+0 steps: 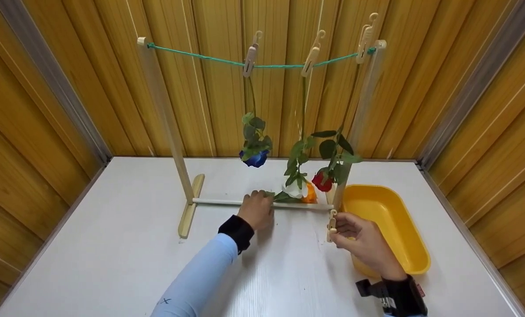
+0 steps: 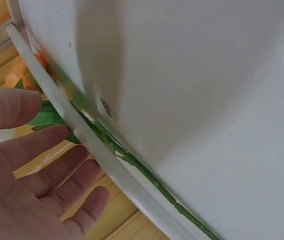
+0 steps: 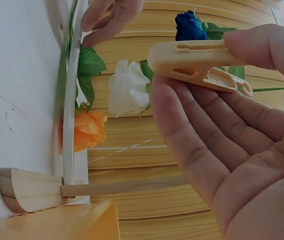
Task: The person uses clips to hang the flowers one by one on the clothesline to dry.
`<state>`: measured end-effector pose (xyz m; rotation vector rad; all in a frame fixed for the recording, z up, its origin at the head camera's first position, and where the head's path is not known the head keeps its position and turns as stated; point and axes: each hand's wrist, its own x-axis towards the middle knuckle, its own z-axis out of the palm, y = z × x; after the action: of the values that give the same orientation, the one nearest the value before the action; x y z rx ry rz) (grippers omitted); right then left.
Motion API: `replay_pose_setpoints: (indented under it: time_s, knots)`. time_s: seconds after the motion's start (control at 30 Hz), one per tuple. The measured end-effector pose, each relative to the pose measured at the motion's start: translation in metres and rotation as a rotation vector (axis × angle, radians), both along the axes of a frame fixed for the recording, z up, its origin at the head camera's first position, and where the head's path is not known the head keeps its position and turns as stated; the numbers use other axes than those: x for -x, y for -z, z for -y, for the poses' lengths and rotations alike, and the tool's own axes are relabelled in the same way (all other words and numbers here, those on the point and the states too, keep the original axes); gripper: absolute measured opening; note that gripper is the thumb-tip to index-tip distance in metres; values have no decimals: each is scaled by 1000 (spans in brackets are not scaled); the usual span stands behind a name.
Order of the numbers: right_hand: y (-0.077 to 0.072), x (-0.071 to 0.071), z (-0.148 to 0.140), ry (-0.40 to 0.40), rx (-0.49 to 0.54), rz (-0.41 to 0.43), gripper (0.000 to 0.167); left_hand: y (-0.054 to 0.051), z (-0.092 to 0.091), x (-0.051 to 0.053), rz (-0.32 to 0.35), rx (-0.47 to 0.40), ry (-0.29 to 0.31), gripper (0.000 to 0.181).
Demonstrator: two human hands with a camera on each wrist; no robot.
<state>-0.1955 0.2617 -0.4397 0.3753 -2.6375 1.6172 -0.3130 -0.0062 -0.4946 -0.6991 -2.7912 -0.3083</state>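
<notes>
In the head view my left hand is at the low white crossbar. Behind this bar lies an orange rose, its green stem running along the bar in the left wrist view. The left fingers are spread and loosely bent near the bar, not closed round the stem; whether they touch it I cannot tell. My right hand pinches a beige clothespin between thumb and fingers, in front of the rack's right foot.
A blue rose, a white rose and a red rose hang head down from clothespins on a green rope between two wooden posts. Beside the right post stands a yellow basin, partly under my right hand.
</notes>
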Motion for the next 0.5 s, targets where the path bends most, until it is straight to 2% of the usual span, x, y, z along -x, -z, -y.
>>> replay_pose_setpoints:
  time_s: [0.07, 0.3, 0.5]
  knots:
    - [-1, 0, 0, -6, 9, -4, 33, 0, 0, 3, 37, -15, -15, 14]
    - [-1, 0, -1, 1, 15, -4, 31, 8, -5, 18, 104, -77, -54, 23]
    - [0, 1, -2, 14, 10, 21, 31, 11, -6, 27, 166, -53, -82, 36]
